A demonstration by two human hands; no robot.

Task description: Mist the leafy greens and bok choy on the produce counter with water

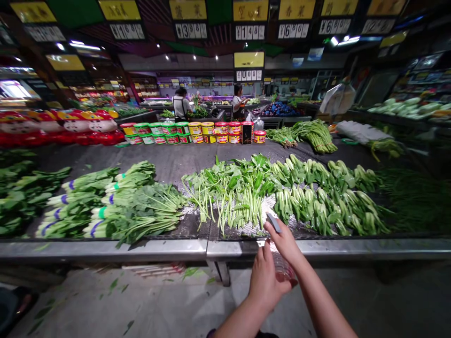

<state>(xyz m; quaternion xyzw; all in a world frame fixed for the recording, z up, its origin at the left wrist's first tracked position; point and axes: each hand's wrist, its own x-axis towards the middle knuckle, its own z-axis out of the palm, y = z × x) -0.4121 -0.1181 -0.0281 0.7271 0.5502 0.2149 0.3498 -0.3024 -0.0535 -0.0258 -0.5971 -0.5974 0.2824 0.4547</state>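
In front of the stall's metal edge, my left hand (263,279) is wrapped round the body of a clear plastic spray bottle (283,266). My right hand (284,240) grips the top of that bottle, by its grey head (274,222). The head points forward over the stall. Fingers partly cover the bottle, so its full shape is hidden. Just beyond the hands lie loose leafy greens with long stems (234,192). Small bok choy (317,206) sit in rows to their right, apart from both hands.
A steel rail (141,251) runs along the stall's front. Tied greens (98,213) and a loose dark-leaved pile (151,211) lie left. Stacked tubs (202,132) and a phone (247,134) stand behind. Two people work farther back. Price signs (249,65) hang overhead.
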